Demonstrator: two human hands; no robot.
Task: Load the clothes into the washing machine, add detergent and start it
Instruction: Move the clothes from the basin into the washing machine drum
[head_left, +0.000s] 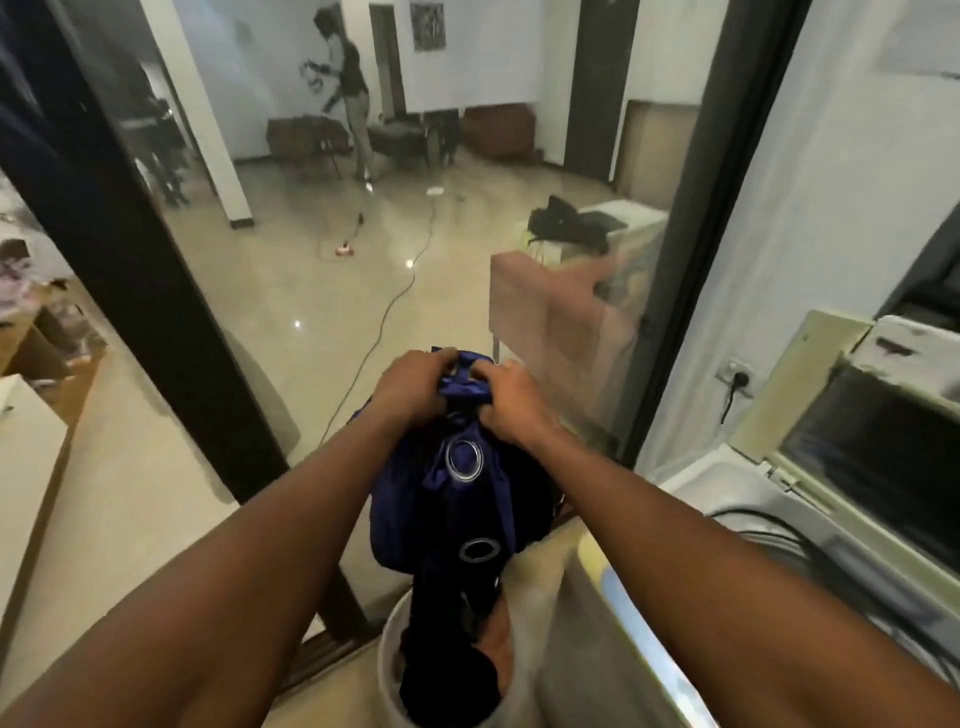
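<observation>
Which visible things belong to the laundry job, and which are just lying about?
Job: blue cloth gripped by left hand and right hand; white bucket; washing machine.
Lying about: floor cables; black bag; cardboard boxes.

Two bare forearms reach forward from the bottom corners of the view and converge toward the centre. The left hand (410, 387) and right hand (511, 400) sit side by side, nearly touching, knuckles up and fingers curled tight, both gripping the bunched top of a blue cloth (462, 478) held up between them.
</observation>
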